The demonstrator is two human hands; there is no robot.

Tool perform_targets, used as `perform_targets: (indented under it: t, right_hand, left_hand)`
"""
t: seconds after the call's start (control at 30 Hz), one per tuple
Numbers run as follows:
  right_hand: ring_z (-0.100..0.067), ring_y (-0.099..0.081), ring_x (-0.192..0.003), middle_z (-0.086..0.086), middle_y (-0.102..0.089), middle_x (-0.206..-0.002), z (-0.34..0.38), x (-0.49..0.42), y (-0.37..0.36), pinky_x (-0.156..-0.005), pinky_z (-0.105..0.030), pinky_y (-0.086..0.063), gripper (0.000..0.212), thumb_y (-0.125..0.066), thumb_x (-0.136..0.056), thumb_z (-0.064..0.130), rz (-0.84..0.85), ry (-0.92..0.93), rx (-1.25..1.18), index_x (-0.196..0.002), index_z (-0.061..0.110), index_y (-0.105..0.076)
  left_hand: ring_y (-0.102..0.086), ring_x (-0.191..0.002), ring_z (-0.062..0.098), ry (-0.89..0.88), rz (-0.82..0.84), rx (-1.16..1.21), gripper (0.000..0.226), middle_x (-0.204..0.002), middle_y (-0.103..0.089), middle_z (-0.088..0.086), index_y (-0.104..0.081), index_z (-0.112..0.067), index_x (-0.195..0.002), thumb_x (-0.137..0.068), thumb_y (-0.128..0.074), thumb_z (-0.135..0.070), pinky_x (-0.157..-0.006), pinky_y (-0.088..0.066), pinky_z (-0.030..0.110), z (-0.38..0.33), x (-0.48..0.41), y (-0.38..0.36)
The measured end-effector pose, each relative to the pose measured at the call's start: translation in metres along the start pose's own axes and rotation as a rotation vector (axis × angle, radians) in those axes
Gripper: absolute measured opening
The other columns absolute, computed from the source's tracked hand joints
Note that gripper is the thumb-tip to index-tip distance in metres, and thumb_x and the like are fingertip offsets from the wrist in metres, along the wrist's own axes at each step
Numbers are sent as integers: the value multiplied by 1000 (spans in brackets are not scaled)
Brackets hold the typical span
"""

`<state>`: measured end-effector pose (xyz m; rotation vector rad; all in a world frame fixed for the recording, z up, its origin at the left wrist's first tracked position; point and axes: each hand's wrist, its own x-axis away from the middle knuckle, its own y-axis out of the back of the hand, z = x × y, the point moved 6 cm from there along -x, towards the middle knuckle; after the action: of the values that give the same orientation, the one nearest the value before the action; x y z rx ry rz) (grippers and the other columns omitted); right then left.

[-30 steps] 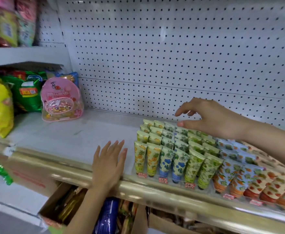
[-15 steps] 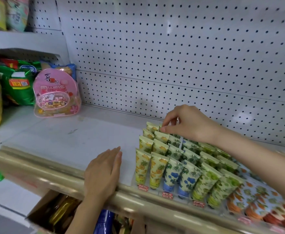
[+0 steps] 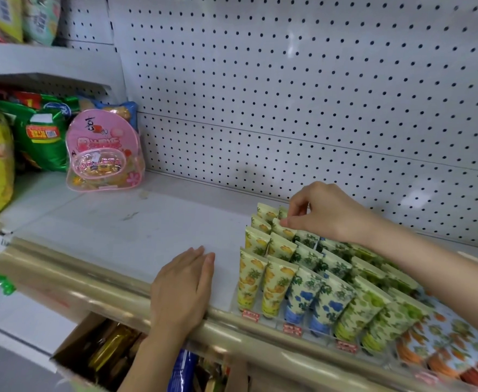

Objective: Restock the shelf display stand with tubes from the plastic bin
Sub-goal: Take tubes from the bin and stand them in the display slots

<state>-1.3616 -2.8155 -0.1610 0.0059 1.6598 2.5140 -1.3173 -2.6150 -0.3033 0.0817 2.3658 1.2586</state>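
Your right hand [image 3: 324, 215] pinches the tube [image 3: 283, 232] top at its 8 o'clock; left hand [image 3: 182, 287] flat, farther off

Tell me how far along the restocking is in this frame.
Done: the display stand looks nearly full, with rows of tubes front to back. In hand: the right hand pinches the top of a yellow tube in a back row; the left hand rests flat on the shelf edge. Left: unclear, since the plastic bin is not in view.
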Motion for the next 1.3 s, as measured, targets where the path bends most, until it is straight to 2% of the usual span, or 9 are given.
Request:
perform_targets:
  t: [0.27,0.37,0.47,0.57,0.7,0.8,0.87,1.03,1.3]
  right_hand:
    - [-1,-46,-55,8,-58,-69,-2,1,-2,-48,-7,-36,18,-68,-85,31,-9,9,22,-74,17,-67]
    - [-2,-45,-58,6,-56,-69,-3,4,4,-50,-11,-34,16,-67,-84,34,-60,20,-6,-77,20,-67]
    - [-1,-45,-55,7,-53,-68,4,14,13,-52,-9,-34,11,-66,-84,34,-124,74,-68,-78,24,-67]
    - [4,-45,-58,9,-54,-68,20,27,9,-55,-9,-36,11,-68,-81,35,-85,143,-109,-77,26,-69]
    - [6,-49,-68,11,-56,-78,34,39,-1,-62,-8,-37,12,-69,-80,39,-25,190,-44,-78,27,-70]
    - [2,-49,-76,13,-56,-82,34,45,-4,-65,-13,-36,13,-68,-79,43,-11,195,30,-77,31,-69]
    - [1,-48,-80,13,-56,-82,33,50,-6,-68,-18,-35,12,-67,-79,44,-24,207,78,-74,33,-66]
    - [3,-49,-80,16,-54,-77,31,58,-10,-72,-19,-35,17,-68,-81,39,-80,222,96,-67,33,-61]
    - [3,-48,-74,15,-52,-75,31,60,-14,-63,-9,-34,21,-65,-85,33,-106,192,88,-66,26,-60]
  left_hand:
    - [-52,-125,10,-4,-2,-21,73,-129,-62,-7,-67,-26,-120,-91,-6,-56,-100,-36,26,0,0,0]
    - [-51,-126,10,-3,2,-26,75,-130,-61,-7,-66,-27,-120,-90,-5,-56,-101,-35,26,-2,1,2]
    - [-50,-127,10,-3,11,-25,76,-131,-60,-7,-66,-26,-121,-89,-3,-56,-102,-35,27,-3,1,3]
    - [-50,-127,11,0,8,-26,75,-131,-61,-6,-66,-25,-121,-90,-5,-56,-103,-35,28,-3,2,3]
    - [-49,-128,10,2,17,-32,75,-132,-60,-6,-65,-26,-123,-90,-4,-56,-103,-33,27,-3,2,2]
    - [-49,-128,10,-3,16,-32,75,-132,-60,-7,-65,-26,-122,-90,-4,-56,-104,-33,27,-2,1,1]
    - [-49,-128,10,-2,13,-27,75,-132,-59,-7,-65,-26,-123,-90,-5,-56,-104,-33,27,-1,1,1]
    - [-48,-129,10,-7,9,-20,76,-133,-59,-7,-64,-26,-124,-89,-3,-57,-104,-34,28,-1,1,0]
    - [-50,-126,9,-31,-6,6,73,-132,-60,-9,-66,-27,-121,-91,-6,-56,-99,-36,26,-2,2,2]
